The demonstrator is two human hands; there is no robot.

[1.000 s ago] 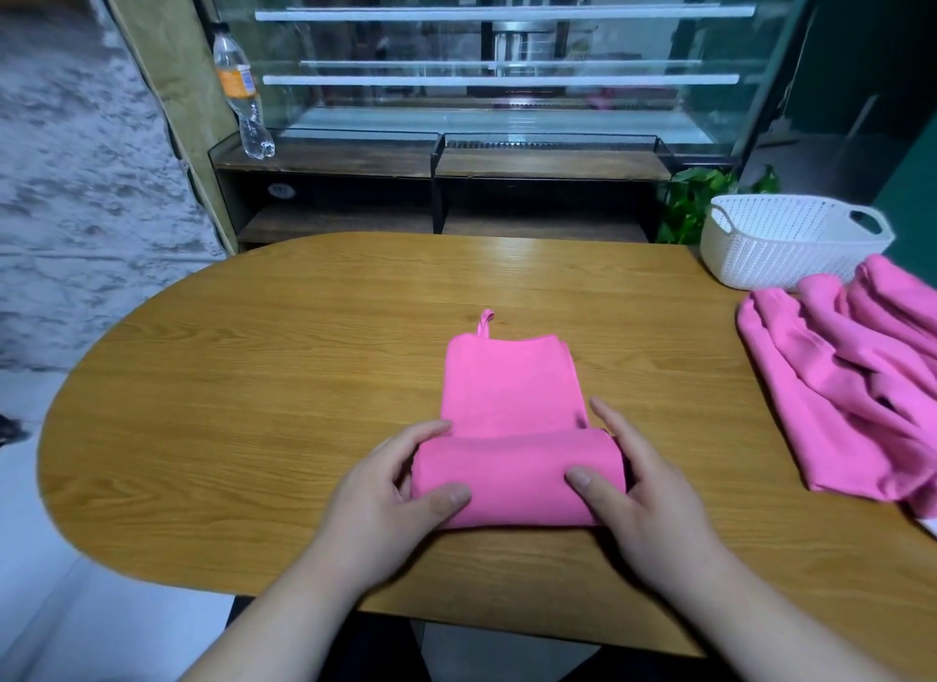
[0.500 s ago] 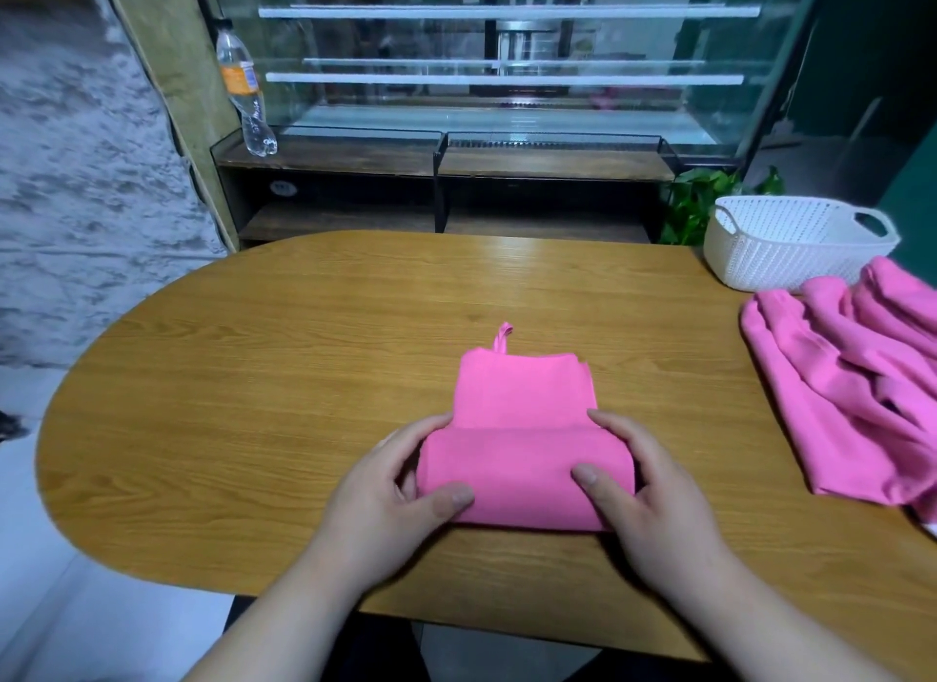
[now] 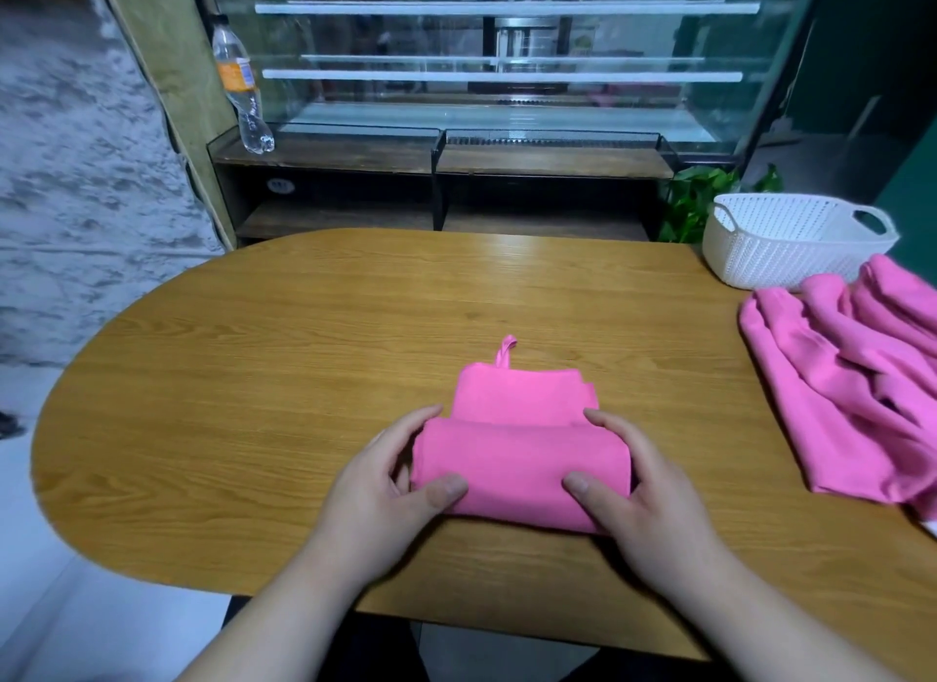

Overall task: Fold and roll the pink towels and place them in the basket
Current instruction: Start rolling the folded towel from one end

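Note:
A folded pink towel (image 3: 522, 458) lies near the front of the wooden table (image 3: 263, 377), its near part wound into a thick roll. A short flat tail with a hanging loop sticks out on the far side. My left hand (image 3: 390, 494) grips the roll's left end, thumb on top and fingers curled behind. My right hand (image 3: 644, 499) grips the right end the same way. A heap of loose pink towels (image 3: 852, 377) lies at the right edge. The white perforated basket (image 3: 791, 245) stands behind that heap and looks empty.
Beyond the table stands a glass display case (image 3: 497, 72) on a dark wooden shelf unit. A plastic bottle (image 3: 242, 88) stands on its left corner. A green plant (image 3: 694, 199) shows just left of the basket.
Both hands have rolled the towel further away from me. The roll is thicker and the flat tail beyond it is shorter.

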